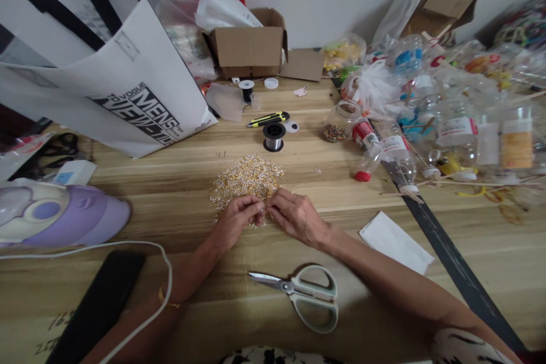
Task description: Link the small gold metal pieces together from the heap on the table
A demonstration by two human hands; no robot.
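A loose pile of small gold and silver metal pieces (245, 173), perhaps safety pins, is heaped on the wooden table. At its near edge my left hand (241, 216) is closed in a pinch. My right hand (296, 216) meets it fingertip to fingertip, also pinched. Whatever sits between the fingers is too small to make out. Scissors (301, 290) with pale handles lie just below my hands, blades slightly apart. Beyond the pile stands a spool of fine wire (273, 137), with a yellow-black utility knife (268, 119) behind it.
A large white paper bag (157, 85) and a purple-white appliance (81, 213) stand left. A white cable (168, 273) crosses my left forearm near a black phone (102, 301). Rightward are a jar of beads (335, 131), a folded white paper (396, 242) and several plastic bottles (396, 153).
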